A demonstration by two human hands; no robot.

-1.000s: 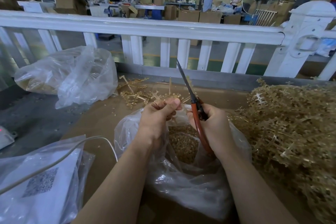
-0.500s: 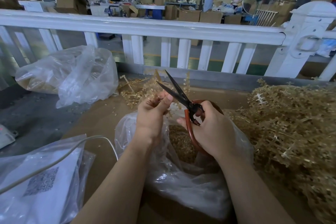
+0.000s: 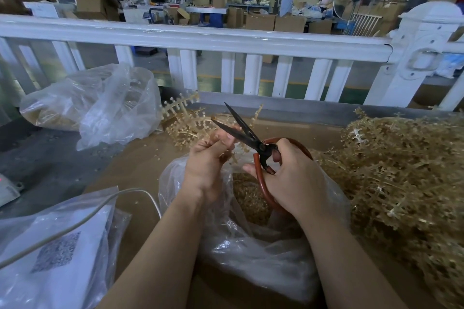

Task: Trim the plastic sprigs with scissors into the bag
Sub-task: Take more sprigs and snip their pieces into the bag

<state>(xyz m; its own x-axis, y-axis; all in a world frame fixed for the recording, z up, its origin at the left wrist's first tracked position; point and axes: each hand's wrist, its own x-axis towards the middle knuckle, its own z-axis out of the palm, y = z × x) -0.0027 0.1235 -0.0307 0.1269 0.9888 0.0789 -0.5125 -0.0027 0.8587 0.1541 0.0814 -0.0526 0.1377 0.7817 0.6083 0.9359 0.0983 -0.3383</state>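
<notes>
My left hand point(image 3: 209, 160) pinches a tan plastic sprig point(image 3: 187, 124) above a clear plastic bag point(image 3: 253, 256). The bag stands open below both hands and holds a heap of small tan cut pieces. My right hand point(image 3: 292, 178) grips scissors point(image 3: 247, 133) by their red loop handles. The dark blades are spread apart and point up and left, right beside my left fingertips. Part of the sprig is hidden behind my left hand.
A big pile of tan sprigs point(image 3: 401, 178) fills the right side of the brown table point(image 3: 135, 173). Another clear bag point(image 3: 100, 105) lies at the back left. A white packet with a cable point(image 3: 50, 246) sits front left. A white fence point(image 3: 226, 40) runs behind.
The scissor blades went from closed and upright to spread apart, tilted left toward my left fingertips. My right hand shifted its grip on the handles. The left hand turned the sprig slightly.
</notes>
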